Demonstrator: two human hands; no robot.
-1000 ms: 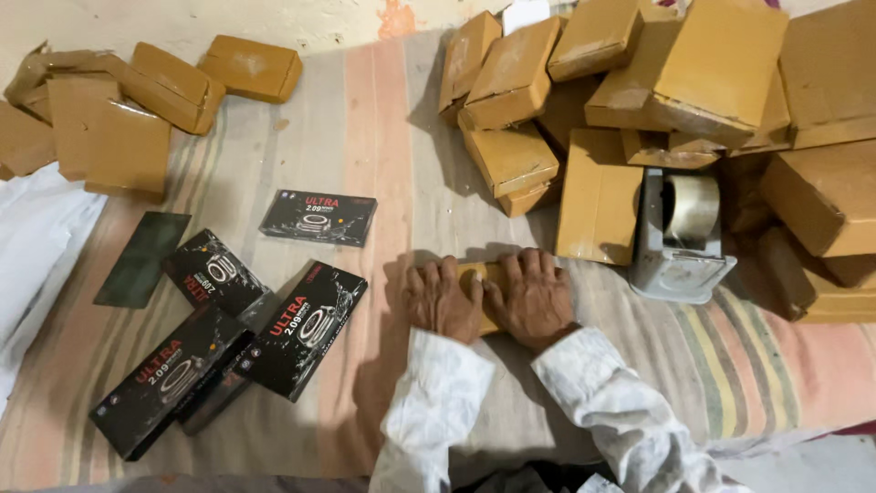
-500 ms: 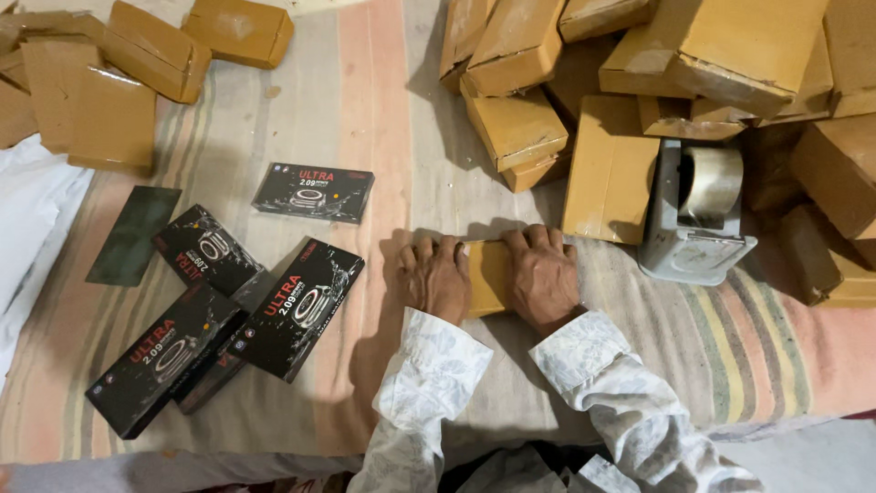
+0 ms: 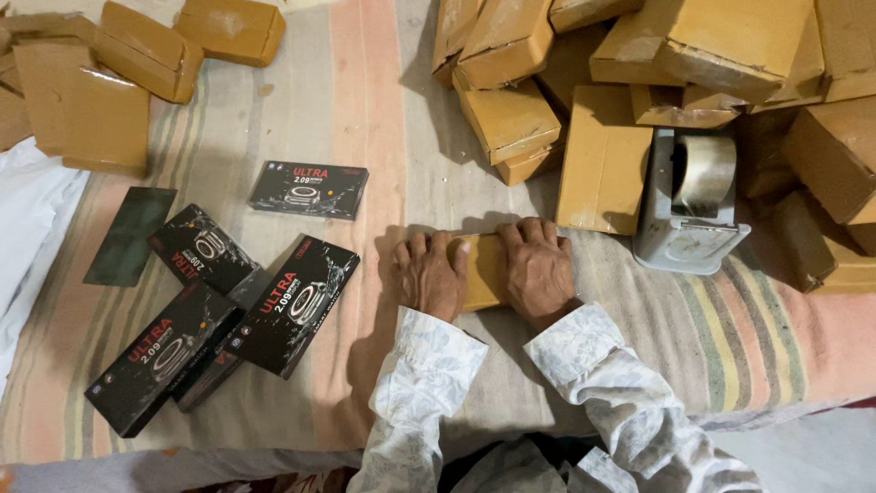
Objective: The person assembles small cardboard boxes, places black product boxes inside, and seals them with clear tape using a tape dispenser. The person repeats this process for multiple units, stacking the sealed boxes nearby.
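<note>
Both hands press flat on a small brown-paper-wrapped package (image 3: 482, 271) lying on the striped cloth. My left hand (image 3: 429, 276) covers its left end, and my right hand (image 3: 537, 270) covers its right end. Only the middle strip of the package shows between them. White patterned sleeves run down to the bottom edge. A grey tape dispenser (image 3: 691, 203) with a clear roll stands just right of my right hand.
Several black printed boxes (image 3: 297, 301) lie left of the hands, one more (image 3: 308, 189) farther up. A dark flat card (image 3: 130, 236) lies at the left. Wrapped brown parcels are piled at the top right (image 3: 602, 155) and scattered top left (image 3: 105, 114). White fabric (image 3: 27, 228) lies at the left edge.
The view has drifted slightly, so everything sits a little lower and rightward. Both hands stay pressed on the wrapped package, their fingers spread a bit further apart.
</note>
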